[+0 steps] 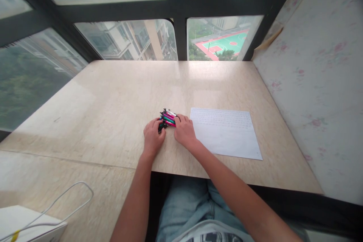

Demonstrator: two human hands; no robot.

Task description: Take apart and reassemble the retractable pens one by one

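A bunch of several pens (169, 117) in pink, teal, white, purple and black lies on the stone-patterned counter, with the pens side by side. My left hand (154, 135) curls round the left side of the bunch, its thumb and fingers closed on dark pen ends. On the right side, the bent fingers of my right hand (184, 130) grip the other ends, hiding them. Beside my right hand rests a white sheet of paper (227, 136) with lines of writing on its upper half.
A white box (36, 227) with a looped pale cable (82, 183) stands at the lower left. Dark-framed windows (178, 7) border the counter (121, 87) at the back and left. A flower-patterned wall (317, 83) rises on the right.
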